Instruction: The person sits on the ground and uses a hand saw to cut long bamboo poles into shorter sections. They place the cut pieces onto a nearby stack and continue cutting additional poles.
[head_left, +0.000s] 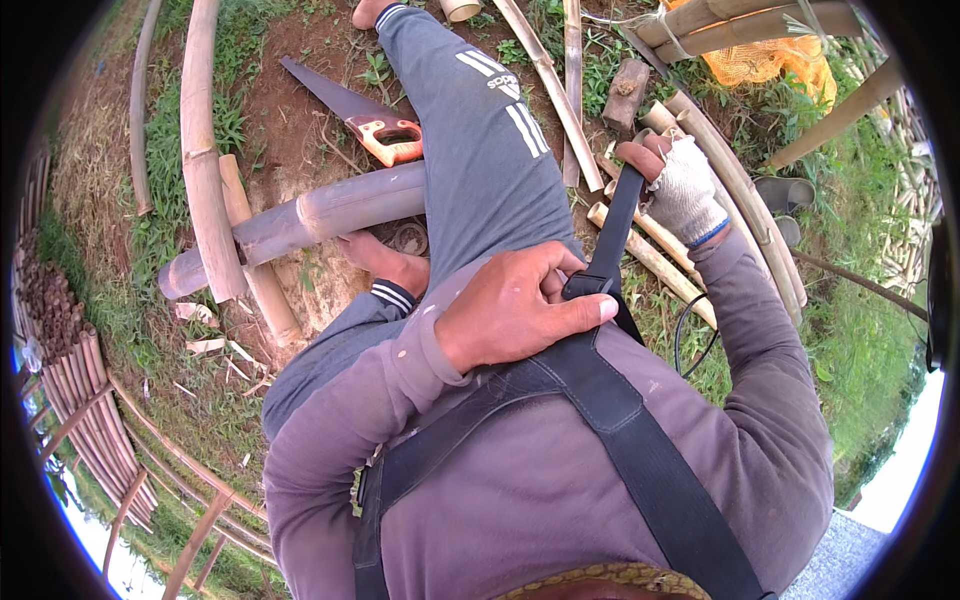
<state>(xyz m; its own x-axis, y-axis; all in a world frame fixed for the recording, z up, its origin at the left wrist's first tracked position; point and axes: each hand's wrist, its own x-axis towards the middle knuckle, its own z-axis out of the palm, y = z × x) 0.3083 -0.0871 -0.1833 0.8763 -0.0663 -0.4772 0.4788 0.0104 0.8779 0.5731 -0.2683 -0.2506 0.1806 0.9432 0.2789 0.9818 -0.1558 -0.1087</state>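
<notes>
A black chest harness (600,385) crosses my mauve shirt. My bare left hand (530,305) lies across its middle, thumb and fingers closed round the dark buckle (590,287) where the straps meet. On my right hand (675,185) is a whitish knitted glove that leaves fingertips bare. It grips the upper part of the loose black strap (618,225), pulled taut and away from the buckle. My left fingertips are partly hidden behind the buckle.
A handsaw (375,120) with an orange handle lies on the soil beside my leg. A thick bamboo pole (330,205) rests across other bamboo (205,150). Split bamboo pieces (655,265), a wood block (626,94) and an orange net (770,70) are at the right.
</notes>
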